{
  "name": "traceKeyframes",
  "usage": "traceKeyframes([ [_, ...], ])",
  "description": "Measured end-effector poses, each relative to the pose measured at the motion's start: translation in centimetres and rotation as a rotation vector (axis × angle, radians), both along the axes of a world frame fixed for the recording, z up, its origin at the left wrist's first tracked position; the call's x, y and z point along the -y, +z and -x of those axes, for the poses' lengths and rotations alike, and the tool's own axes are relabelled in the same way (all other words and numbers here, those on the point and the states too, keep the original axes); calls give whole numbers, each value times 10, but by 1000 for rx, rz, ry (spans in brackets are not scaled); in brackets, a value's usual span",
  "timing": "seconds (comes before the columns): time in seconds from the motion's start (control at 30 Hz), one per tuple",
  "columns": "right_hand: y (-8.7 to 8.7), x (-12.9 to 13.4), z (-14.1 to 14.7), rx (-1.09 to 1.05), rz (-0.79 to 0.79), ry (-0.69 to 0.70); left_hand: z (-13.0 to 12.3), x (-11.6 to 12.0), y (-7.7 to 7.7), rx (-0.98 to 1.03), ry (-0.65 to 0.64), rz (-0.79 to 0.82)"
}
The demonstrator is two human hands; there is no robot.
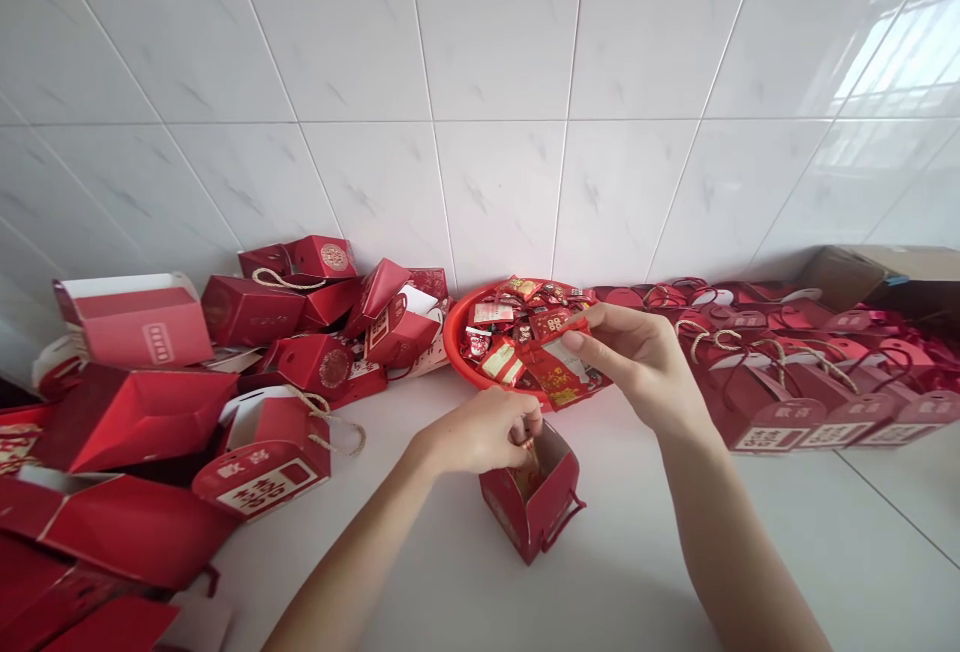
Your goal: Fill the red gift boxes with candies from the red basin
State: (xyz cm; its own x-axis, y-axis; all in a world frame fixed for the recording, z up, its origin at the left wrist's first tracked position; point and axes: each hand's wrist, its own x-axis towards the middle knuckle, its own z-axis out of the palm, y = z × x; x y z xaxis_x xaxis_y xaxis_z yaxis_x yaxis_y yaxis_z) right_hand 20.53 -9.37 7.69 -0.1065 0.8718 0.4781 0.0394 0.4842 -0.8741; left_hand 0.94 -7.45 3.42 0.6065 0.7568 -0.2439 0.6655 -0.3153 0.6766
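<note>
An open red gift box (529, 507) with a dark red cord handle stands on the white surface in front of me. My left hand (487, 429) reaches over its opening, fingers bent together at the rim; a gold-coloured wrapper shows just beneath them, and what they hold is hard to make out. My right hand (637, 357) pinches a flat red packet (566, 369) between thumb and fingers, above the front edge of a round red basin (456, 337). Wrapped candies (501, 362) in red, white and gold fill the basin.
Several open red boxes (150, 432) lie piled at the left. Rows of red handled boxes (780, 412) stand at the right, with a brown cardboard box (855, 272) behind. A tiled wall (495, 112) rises at the back.
</note>
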Motion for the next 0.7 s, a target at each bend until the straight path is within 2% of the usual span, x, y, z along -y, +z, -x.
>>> traceKeyframes([
  [0.1,2,2,2,12,-15,-10,-7,0,-6,-20,13,-58],
  [0.17,2,3,2,20,-13,-15,-9,0,-8,6,3,-33],
  [0.27,1,3,1,32,-13,-20,-8,0,-9,22,-81,64],
  [0.37,0,3,0,39,-23,-15,-5,0,-7,11,-169,72],
  [0.47,-1,3,-1,51,-26,-8,0,2,0,47,-224,12],
  [0.7,-1,2,-1,114,-139,-7,25,9,26,73,-231,-141],
])
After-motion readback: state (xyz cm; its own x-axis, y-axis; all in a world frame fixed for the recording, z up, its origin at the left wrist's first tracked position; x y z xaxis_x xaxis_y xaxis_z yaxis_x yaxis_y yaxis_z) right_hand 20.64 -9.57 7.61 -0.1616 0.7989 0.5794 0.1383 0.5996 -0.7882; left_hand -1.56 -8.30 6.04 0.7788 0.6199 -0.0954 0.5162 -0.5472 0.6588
